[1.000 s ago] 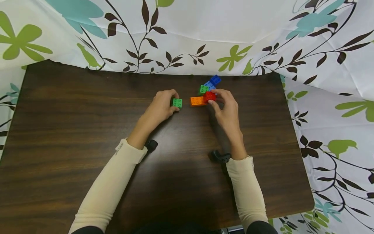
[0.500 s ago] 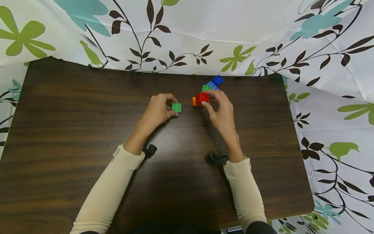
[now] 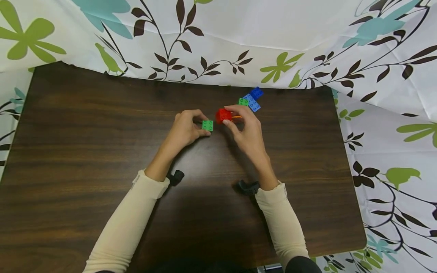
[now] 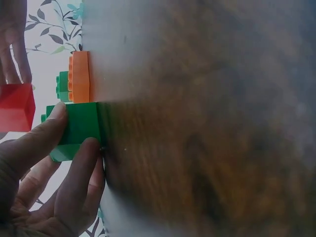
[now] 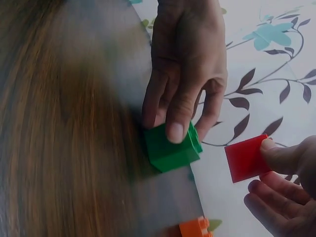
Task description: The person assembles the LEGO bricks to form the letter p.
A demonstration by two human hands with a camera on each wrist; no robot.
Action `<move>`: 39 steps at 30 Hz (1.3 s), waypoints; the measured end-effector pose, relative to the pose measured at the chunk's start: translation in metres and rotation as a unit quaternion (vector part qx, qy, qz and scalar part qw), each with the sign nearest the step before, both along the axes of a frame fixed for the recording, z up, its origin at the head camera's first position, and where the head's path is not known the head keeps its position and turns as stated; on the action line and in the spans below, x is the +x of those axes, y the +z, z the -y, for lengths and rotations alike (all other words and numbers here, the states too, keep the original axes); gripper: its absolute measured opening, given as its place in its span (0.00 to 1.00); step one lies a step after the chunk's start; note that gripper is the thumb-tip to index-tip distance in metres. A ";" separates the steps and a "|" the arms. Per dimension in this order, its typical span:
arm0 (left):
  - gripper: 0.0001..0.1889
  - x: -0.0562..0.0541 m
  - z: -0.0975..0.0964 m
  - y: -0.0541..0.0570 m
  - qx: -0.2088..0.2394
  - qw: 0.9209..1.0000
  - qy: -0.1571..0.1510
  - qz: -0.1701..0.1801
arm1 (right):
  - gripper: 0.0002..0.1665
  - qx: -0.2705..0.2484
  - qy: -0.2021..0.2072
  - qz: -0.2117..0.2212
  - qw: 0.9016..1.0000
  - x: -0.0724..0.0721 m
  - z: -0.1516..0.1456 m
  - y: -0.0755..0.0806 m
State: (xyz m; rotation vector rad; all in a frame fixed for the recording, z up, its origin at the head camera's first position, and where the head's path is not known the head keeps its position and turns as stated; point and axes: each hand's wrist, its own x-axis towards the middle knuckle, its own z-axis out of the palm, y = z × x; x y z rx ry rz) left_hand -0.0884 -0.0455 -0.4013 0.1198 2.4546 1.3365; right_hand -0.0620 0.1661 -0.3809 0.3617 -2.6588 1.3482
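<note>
My left hand (image 3: 189,123) pinches a green toy brick (image 3: 207,125) between thumb and fingers. In the left wrist view that green brick (image 4: 81,124) sits at the tabletop with its studs facing up, away from the wood. A red brick (image 3: 224,115) is pinched by my right hand (image 3: 246,127), just right of the green one and raised above the table. In the right wrist view the red brick (image 5: 247,158) stays apart from the green brick (image 5: 173,147). An orange brick (image 3: 236,117) lies on the table, mostly hidden under my right hand.
Beyond my right hand lie another green brick (image 3: 243,102), a light blue brick (image 3: 252,102) and a dark blue brick (image 3: 257,92), near the back edge of the brown table (image 3: 102,151). A patterned curtain (image 3: 239,30) hangs behind the table.
My right hand has lifted the red brick from the orange brick's right end and carried it left toward the green brick. The left hand, still gripping the green brick, has shifted only slightly.
</note>
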 end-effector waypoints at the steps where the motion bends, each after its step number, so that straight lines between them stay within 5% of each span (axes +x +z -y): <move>1: 0.20 0.000 0.000 0.000 0.002 1.000 0.000 -0.001 | 0.24 -0.003 0.003 0.001 1.000 0.000 0.002 0.000; 39: 0.20 -0.002 0.000 0.000 -0.037 0.999 -0.023 -0.025 | 0.21 0.017 0.064 0.023 0.998 -0.001 0.035 -0.012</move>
